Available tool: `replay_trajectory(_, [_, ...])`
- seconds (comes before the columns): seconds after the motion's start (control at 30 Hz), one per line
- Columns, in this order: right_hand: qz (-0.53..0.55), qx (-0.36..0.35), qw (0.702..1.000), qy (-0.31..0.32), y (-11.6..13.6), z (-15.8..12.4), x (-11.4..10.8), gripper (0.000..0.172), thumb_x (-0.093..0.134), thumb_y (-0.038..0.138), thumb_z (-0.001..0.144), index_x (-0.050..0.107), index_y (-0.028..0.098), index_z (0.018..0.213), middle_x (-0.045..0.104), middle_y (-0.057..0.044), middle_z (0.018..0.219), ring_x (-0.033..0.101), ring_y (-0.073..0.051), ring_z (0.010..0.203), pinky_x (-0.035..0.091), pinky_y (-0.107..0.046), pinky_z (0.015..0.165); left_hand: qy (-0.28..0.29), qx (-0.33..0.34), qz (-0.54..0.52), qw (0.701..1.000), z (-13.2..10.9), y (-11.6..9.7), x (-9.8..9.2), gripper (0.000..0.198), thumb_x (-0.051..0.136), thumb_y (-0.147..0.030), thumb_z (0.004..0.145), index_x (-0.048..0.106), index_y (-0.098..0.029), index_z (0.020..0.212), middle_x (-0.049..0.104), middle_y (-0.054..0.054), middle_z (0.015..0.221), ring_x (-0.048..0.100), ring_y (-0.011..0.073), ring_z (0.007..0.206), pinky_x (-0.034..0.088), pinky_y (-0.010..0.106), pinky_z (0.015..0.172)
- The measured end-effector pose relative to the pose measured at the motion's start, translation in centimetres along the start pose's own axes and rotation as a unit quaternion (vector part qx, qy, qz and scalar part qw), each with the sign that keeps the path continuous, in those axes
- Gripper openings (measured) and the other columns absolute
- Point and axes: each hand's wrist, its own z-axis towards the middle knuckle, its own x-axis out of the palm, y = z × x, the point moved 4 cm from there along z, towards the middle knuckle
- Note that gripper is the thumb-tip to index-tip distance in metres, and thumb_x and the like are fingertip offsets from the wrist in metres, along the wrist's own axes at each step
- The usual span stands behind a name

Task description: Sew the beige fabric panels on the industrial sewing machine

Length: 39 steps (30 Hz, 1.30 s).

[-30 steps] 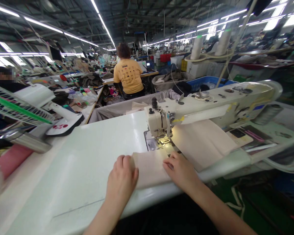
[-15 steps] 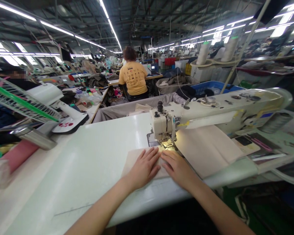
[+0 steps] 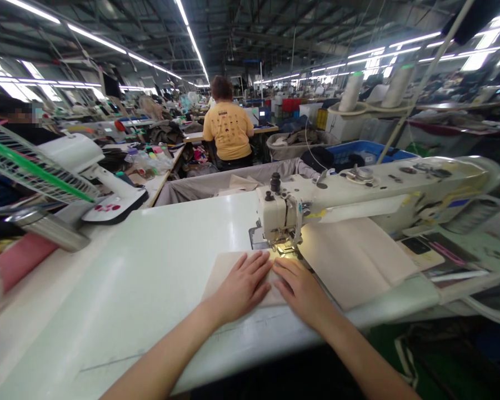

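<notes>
A beige piece of fabric [image 3: 218, 276] lies on the pale sewing table [image 3: 150, 272], its far edge at the lit presser foot [image 3: 285, 250] of the sewing machine [image 3: 275, 216]. My left hand [image 3: 245, 283] rests flat on this fabric with fingers stretched toward the foot. Close beside it, my right hand [image 3: 295, 283] lies on the cloth, fingers extended and fingertips just in front of the foot. More beige fabric [image 3: 354, 261] spreads under the machine arm to the right. The needle's tip is too small to make out.
A white fan [image 3: 79, 161] and a steel flask [image 3: 50, 228] stand on the left. Behind the table is a grey cloth-lined bin [image 3: 191, 186]. A phone [image 3: 416, 247] lies at the right. Further back sits a person in a yellow shirt [image 3: 228, 130].
The camera view has shifted slightly, so the machine appears a little farther right and lower. Both hands stay on the fabric in front of the foot, almost unchanged.
</notes>
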Motion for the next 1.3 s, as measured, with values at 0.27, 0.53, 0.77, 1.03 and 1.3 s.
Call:
replay_trajectory(0.27, [-0.01, 0.012, 1.0, 0.018, 0.1, 0.3, -0.3, 0.03, 0.056, 0.017, 0.094, 0.068, 0.015, 0.121, 0.067, -0.015, 0.129, 0.06, -0.029, 0.121, 0.051, -0.051, 0.106, -0.002, 0.01, 0.012, 1.0, 0.4, 0.6, 0.0, 0.051, 0.044, -0.038, 0.104, 0.041, -0.02, 0.152, 0.034, 0.011, 0.162, 0.031, 0.0286, 0.15, 0.027, 0.054, 0.121])
replay_trajectory(0.53, [-0.03, -0.014, 0.999, 0.018, 1.5, -4.9, -2.6, 0.03, 0.053, 0.025, 0.1, 0.067, 0.017, 0.125, 0.07, -0.012, 0.128, 0.065, -0.026, 0.12, 0.055, -0.044, 0.103, 0.012, 0.123, -0.027, 0.992, -2.5, -3.8, -0.5, 0.044, 0.045, -0.026, 0.104, 0.048, -0.025, 0.148, 0.05, 0.008, 0.152, 0.043, 0.0263, 0.143, 0.03, 0.05, 0.121])
replay_trajectory(0.77, [-0.055, -0.036, 0.998, 0.015, 1.1, -3.7, -2.0, 0.031, 0.047, 0.023, 0.102, 0.065, 0.015, 0.127, 0.071, -0.013, 0.125, 0.064, -0.027, 0.117, 0.055, -0.046, 0.103, 0.003, 0.12, -0.023, 0.993, -1.7, -1.9, -0.4, 0.041, 0.044, -0.03, 0.105, 0.052, -0.024, 0.145, 0.05, 0.008, 0.152, 0.042, 0.0271, 0.144, 0.03, 0.052, 0.12])
replay_trajectory(1.03, [-0.037, -0.009, 0.999, 0.006, 0.1, 0.6, -0.9, 0.022, 0.049, 0.02, 0.101, 0.069, 0.019, 0.111, 0.07, -0.011, 0.111, 0.063, -0.026, 0.106, 0.056, -0.047, 0.096, -0.016, 0.114, -0.04, 0.993, 1.2, 1.7, -1.1, 0.039, 0.042, -0.033, 0.105, 0.057, -0.024, 0.14, 0.054, 0.009, 0.149, 0.048, 0.0256, 0.138, 0.033, 0.05, 0.118])
replay_trajectory(1.3, [-0.074, 0.041, 0.996, -0.007, -0.6, 2.0, -0.2, 0.019, 0.055, 0.024, 0.098, 0.07, 0.018, 0.109, 0.065, -0.013, 0.107, 0.06, -0.029, 0.104, 0.054, -0.049, 0.094, -0.04, 0.117, -0.048, 0.991, 3.6, 4.3, -1.7, 0.04, 0.04, -0.032, 0.105, 0.057, -0.024, 0.141, 0.055, 0.009, 0.147, 0.048, 0.0248, 0.137, 0.035, 0.046, 0.117])
